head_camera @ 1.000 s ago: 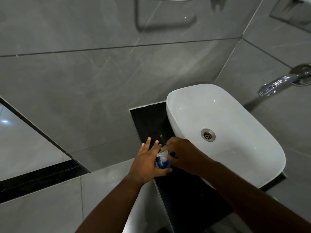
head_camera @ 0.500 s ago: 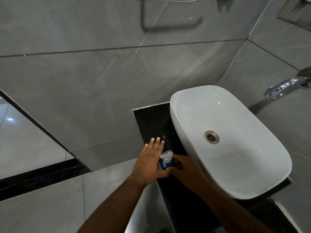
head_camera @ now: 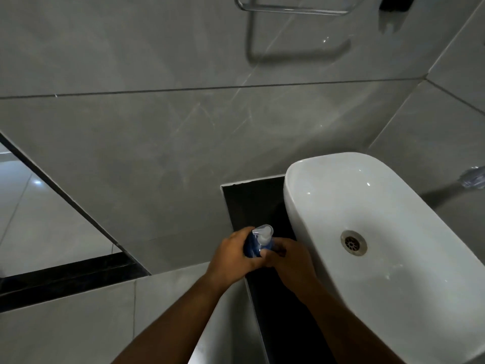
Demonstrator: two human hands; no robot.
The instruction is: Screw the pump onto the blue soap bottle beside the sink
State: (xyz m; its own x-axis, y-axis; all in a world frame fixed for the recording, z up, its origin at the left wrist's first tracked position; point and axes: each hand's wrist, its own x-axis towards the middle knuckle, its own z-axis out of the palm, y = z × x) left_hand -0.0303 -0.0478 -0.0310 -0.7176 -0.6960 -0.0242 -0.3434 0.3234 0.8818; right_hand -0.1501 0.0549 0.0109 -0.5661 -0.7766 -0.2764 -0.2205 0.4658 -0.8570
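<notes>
The blue soap bottle [head_camera: 250, 245] stands on the dark counter [head_camera: 252, 203] just left of the white sink [head_camera: 380, 282]. A clear white pump [head_camera: 264, 236] sits on top of it. My left hand [head_camera: 233, 254] is wrapped around the bottle's left side, fingers closed on it. From the right, my right hand [head_camera: 291, 258] has its fingers closed at the base of the pump. Both hands hide most of the bottle's body.
Grey tiled walls rise behind and to the right. A chrome towel rail [head_camera: 294, 7] hangs high on the wall. A chrome tap [head_camera: 473, 177] shows at the right edge. The sink has a metal drain [head_camera: 353, 243]. The counter's edge drops off on the left.
My left hand's fingers, spread out earlier, have closed around the bottle. The right hand has shifted lower on the pump. The view has tilted, so the sink sits further right.
</notes>
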